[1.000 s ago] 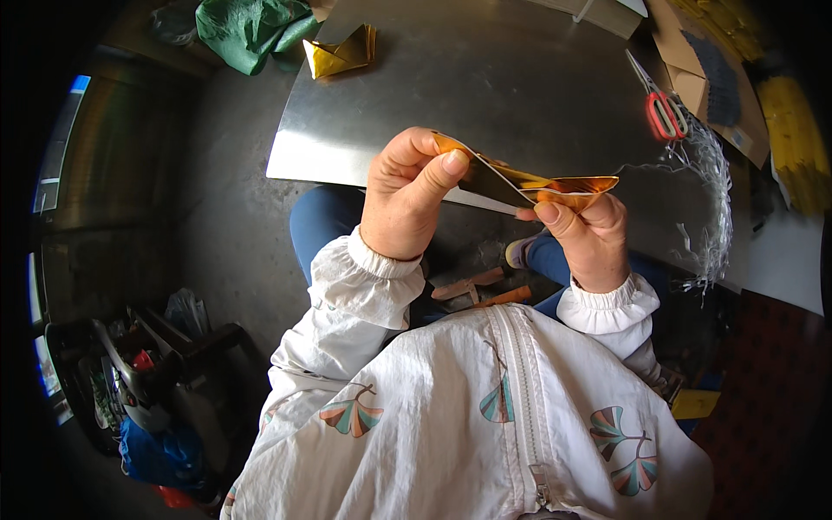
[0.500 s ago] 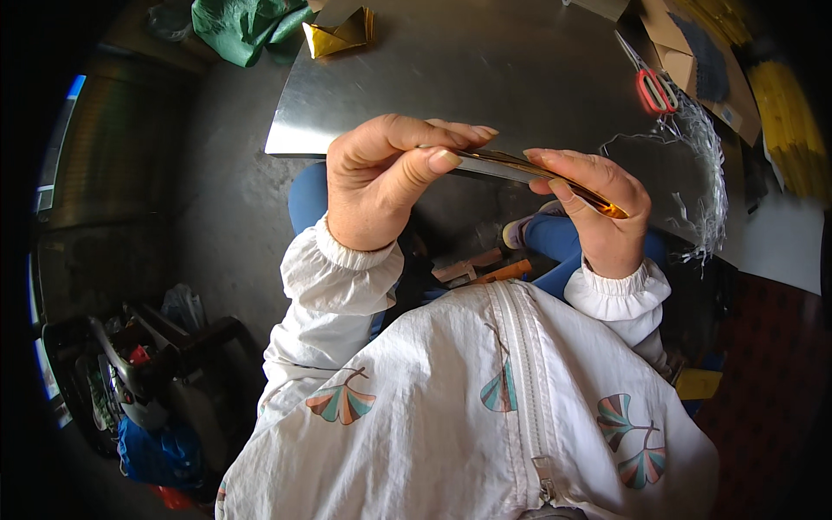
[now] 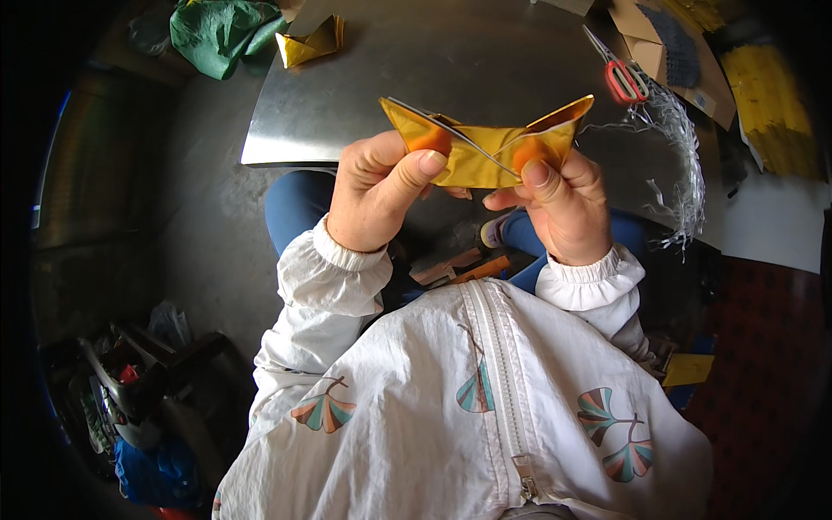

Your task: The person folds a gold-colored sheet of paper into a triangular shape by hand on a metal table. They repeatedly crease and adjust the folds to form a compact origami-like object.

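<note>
Between my two hands is a folded gold paper ingot point(image 3: 475, 156), boat-shaped, with a raised pointed tip at each end and pale crossing fold edges on the near side. My left hand point(image 3: 373, 186) pinches its left end, thumb in front and fingers behind. On the right end, my right hand point(image 3: 572, 199) pinches in the same way, thumb on the near face. The far side of the ingot and most fingertips are hidden behind it. It is held up near the front edge of the metal table point(image 3: 390, 69).
Another gold folded ingot point(image 3: 310, 43) stands at the table's far left, beside a green plastic bag point(image 3: 221, 35). Red-handled scissors point(image 3: 624, 80) lie at the right, next to silvery white strings point(image 3: 689, 165) and a cardboard box point(image 3: 641, 35). Yellow bundled sheets point(image 3: 771, 104) are farther right.
The gold paper was nearly flat and edge-on; now it is turned to show its face, spread into a boat shape with raised ends. Both hands still grip it, the right one closer in.
</note>
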`<act>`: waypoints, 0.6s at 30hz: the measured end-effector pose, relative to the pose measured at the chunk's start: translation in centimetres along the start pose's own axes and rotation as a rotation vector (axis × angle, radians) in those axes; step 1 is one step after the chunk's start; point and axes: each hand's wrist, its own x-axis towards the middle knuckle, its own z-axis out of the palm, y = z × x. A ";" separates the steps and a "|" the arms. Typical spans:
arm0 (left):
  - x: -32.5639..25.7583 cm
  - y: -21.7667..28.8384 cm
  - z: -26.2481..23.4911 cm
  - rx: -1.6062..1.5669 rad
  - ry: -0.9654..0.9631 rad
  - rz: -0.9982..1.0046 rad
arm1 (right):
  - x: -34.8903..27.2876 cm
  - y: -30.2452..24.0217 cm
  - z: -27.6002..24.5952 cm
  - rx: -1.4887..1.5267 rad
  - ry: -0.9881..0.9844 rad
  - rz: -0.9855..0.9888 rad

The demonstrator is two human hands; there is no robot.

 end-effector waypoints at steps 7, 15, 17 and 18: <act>0.0 -0.6 0.1 0.021 0.089 -0.096 | -0.2 0.9 -0.7 0.292 0.010 0.100; 0.5 -0.8 0.8 -0.068 0.214 -0.148 | 0.1 0.1 -0.3 0.213 0.108 0.191; 0.4 -0.8 0.9 -0.035 0.265 -0.189 | 0.2 -0.1 -0.1 0.126 0.127 0.183; 0.4 -0.8 0.9 -0.033 0.267 -0.165 | 0.4 -0.2 0.0 0.052 0.134 0.174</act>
